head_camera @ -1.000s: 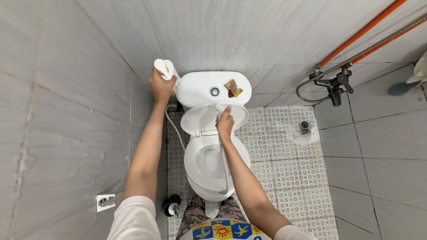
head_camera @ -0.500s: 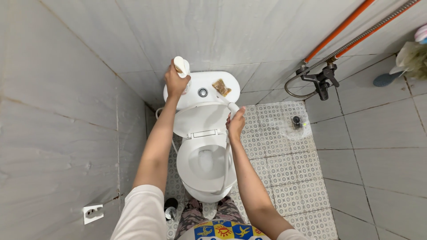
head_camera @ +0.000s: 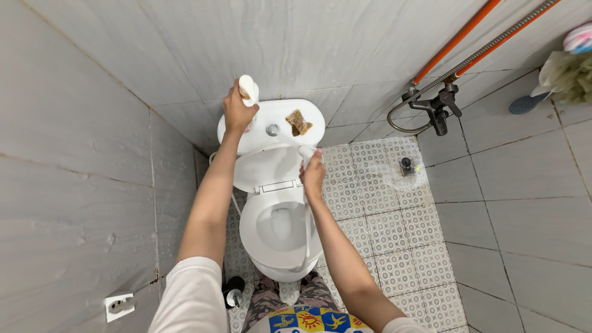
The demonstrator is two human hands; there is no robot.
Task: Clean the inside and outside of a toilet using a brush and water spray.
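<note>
- Left hand point(head_camera: 235, 115): closed around a white bottle point(head_camera: 248, 90), held tilted over the left end of the toilet tank point(head_camera: 256, 132), close to the tiled wall.
- Right hand point(head_camera: 312, 173): fingers wrapped around a white spray handle point(head_camera: 306, 152), positioned at the right edge of the raised toilet lid point(head_camera: 266, 168), just in front of the tank.
- White hose point(head_camera: 307, 237): runs down from the right hand across the right side of the toilet bowl point(head_camera: 277, 231), in front of the tank.
- Brown sponge point(head_camera: 298, 121): lies on top of the tank, right of the flush button point(head_camera: 272, 129), apart from both hands.
- Wall tap point(head_camera: 435, 106): mounted on the wall, well to the right of the tank.
- Toilet brush holder point(head_camera: 233, 295): stands on the floor, front left of the bowl, far side from the tank.
</note>
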